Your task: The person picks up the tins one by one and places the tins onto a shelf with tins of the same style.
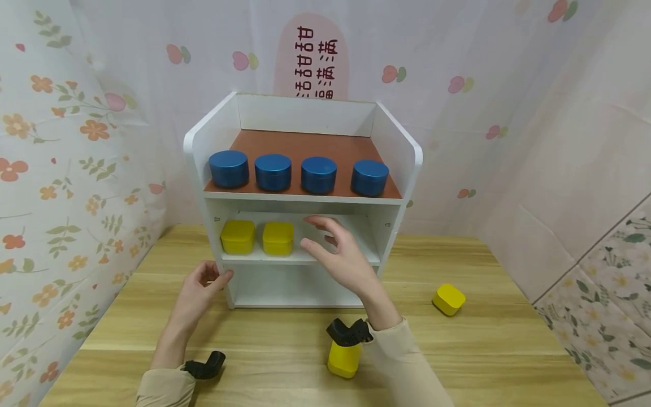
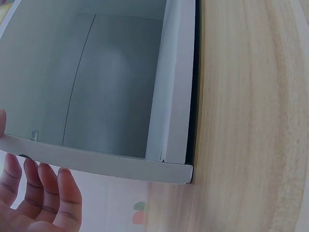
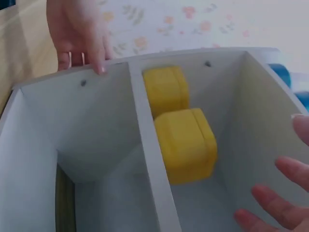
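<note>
My left hand (image 1: 205, 284) holds the left side panel of a white shelf unit (image 1: 300, 259). Its thumb lies over the front edge and its fingers (image 2: 69, 198) are on the outer side. Inside the middle shelf, my right hand (image 1: 342, 255) hovers with parted, curved fingers and nothing between them. Just left of it are two yellow tins, a nearer one (image 1: 278, 238) and one farther left (image 1: 238, 237), side by side on that shelf. Both also show in the right wrist view, where fingertips (image 3: 273, 205) stand apart from the nearer tin (image 3: 186, 145).
Several blue round tins (image 1: 319, 175) line the brown top shelf. One yellow tin (image 1: 343, 359) lies on the wooden table (image 1: 269, 362), partly under my right wrist; another yellow tin (image 1: 448, 299) is farther right. Patterned curtains (image 1: 432, 113) hang behind.
</note>
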A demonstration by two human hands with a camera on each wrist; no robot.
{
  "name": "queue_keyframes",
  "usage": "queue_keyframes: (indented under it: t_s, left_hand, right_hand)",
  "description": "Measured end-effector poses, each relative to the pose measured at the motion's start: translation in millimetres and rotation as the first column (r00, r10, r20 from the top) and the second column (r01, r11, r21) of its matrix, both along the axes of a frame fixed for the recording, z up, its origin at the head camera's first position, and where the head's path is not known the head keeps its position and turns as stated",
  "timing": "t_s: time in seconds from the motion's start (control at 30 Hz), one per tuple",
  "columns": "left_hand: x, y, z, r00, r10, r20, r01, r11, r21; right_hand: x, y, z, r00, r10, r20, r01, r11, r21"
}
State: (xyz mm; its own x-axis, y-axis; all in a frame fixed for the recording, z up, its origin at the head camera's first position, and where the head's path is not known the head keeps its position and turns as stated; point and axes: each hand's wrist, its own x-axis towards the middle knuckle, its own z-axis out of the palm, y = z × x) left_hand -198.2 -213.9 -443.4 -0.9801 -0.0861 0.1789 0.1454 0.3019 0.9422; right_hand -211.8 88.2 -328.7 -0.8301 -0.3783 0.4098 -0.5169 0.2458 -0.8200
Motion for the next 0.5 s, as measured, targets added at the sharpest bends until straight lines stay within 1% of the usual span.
queue_keyframes:
  t_s: [0.17,0.3,0.37,0.5]
  left_hand:
    - [-0.9,-0.1,1.2,1.000,0.000,-0.010,0.000,1.000,-0.002]
    - [-1.7,-0.5,1.0,1.000,0.003,-0.009,-0.003,1.000,-0.003]
    - [-2.0,-0.5,0.2,1.000,0.005,-0.008,-0.005,1.000,-0.001]
    - [-1.9,-1.1,-2.6,1.000,0.004,-0.003,-0.004,1.000,-0.001]
  right_hand:
    - [15.7,11.3,-3.6,0.999,-0.019,-0.032,0.020,1.000,0.019]
    - [26.1,15.3,-11.4,0.998,-0.028,-0.052,0.030,0.999,0.040]
    - [31.0,17.9,-17.0,0.999,-0.024,-0.037,0.025,0.999,0.032]
    - [41.1,26.7,-30.3,0.999,0.005,0.051,-0.003,0.999,-0.034]
